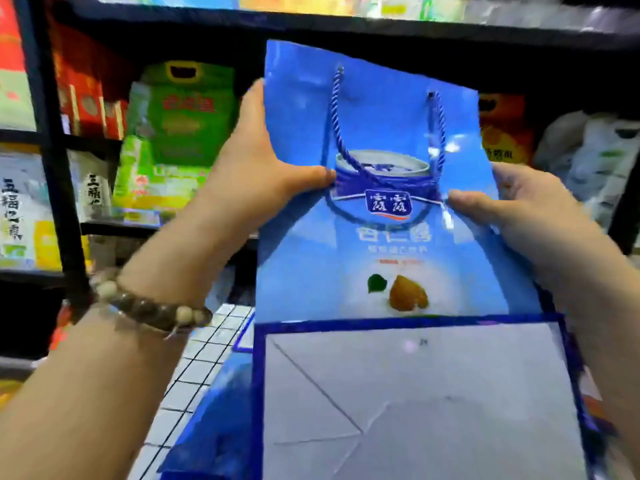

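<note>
Single feed: head-worn, wide-angle. I'm looking forward and a little down from the person's eye level, along both forearms. Range is very close: the blue paper bag [374,237] fills the centre of the frame, with the left hand [263,161] and right hand [533,216] at its sides. Behind it the camera faces stocked shelves [52,140], also near. A tiled surface [204,358] shows lower left. The picture is soft with blur.
</note>
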Demonstrator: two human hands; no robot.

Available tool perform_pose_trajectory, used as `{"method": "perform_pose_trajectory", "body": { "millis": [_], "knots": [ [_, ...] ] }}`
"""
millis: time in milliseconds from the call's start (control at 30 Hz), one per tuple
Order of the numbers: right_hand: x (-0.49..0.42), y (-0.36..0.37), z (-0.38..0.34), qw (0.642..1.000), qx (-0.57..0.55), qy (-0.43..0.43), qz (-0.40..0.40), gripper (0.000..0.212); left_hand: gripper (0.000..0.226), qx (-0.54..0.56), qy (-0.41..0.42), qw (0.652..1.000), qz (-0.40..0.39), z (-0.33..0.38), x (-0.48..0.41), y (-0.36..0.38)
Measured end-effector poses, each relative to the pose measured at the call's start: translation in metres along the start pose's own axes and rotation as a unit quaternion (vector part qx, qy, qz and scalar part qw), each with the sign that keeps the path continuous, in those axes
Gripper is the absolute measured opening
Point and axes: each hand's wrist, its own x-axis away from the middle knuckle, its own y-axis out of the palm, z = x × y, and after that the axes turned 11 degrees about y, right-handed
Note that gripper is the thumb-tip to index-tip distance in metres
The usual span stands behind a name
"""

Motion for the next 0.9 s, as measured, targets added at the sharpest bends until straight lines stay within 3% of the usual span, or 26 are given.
{"method": "perform_pose_trajectory", "body": {
  "millis": [100, 167, 267, 333, 400, 500, 633, 700, 800, 833, 900],
  "knots": [
    [-0.043, -0.033, 0.03, 0.993, 0.097, 0.072, 0.006, 0.012, 0.092, 0.06, -0.072, 0.995, -0.02, -0.051, -0.02, 0.066],
    [-0.07, -0.051, 0.07, 0.976, 0.17, 0.135, 0.005, 0.024, 0.1, 0.099, -0.125, 0.986, -0.043, -0.095, -0.018, 0.116],
    [-0.091, -0.067, 0.141, 0.935, 0.263, 0.24, -0.003, 0.033, 0.088, 0.129, -0.237, 0.957, -0.103, -0.152, 0.012, 0.185],
    [-0.091, -0.064, 0.177, 0.901, 0.326, 0.286, -0.016, 0.029, 0.076, 0.109, -0.3, 0.935, -0.154, -0.172, 0.037, 0.212],
    [-0.088, -0.059, 0.209, 0.864, 0.402, 0.301, -0.035, 0.038, 0.066, 0.042, -0.334, 0.923, -0.188, -0.188, 0.057, 0.232],
    [-0.079, -0.047, 0.242, 0.819, 0.492, 0.293, -0.044, 0.039, 0.064, -0.163, -0.292, 0.902, -0.274, -0.192, 0.077, 0.234],
    [-0.072, -0.042, 0.261, 0.791, 0.556, 0.253, -0.022, 0.056, 0.061, -0.365, -0.211, 0.835, -0.354, -0.173, 0.089, 0.224],
    [-0.071, -0.043, 0.25, 0.786, 0.582, 0.209, -0.016, 0.056, 0.043, -0.377, -0.174, 0.84, -0.35, -0.158, 0.083, 0.222],
    [-0.06, -0.04, 0.219, 0.829, 0.53, 0.162, -0.071, 0.044, 0.034, -0.268, -0.149, 0.87, -0.387, -0.127, 0.084, 0.222],
    [-0.05, -0.036, 0.21, 0.835, 0.516, 0.149, -0.119, 0.04, 0.038, -0.225, -0.146, 0.866, -0.421, -0.116, 0.092, 0.224],
    [-0.025, -0.027, 0.205, 0.813, 0.523, 0.141, -0.212, 0.04, 0.054, -0.202, -0.141, 0.827, -0.506, -0.104, 0.112, 0.229]
  ]
}}
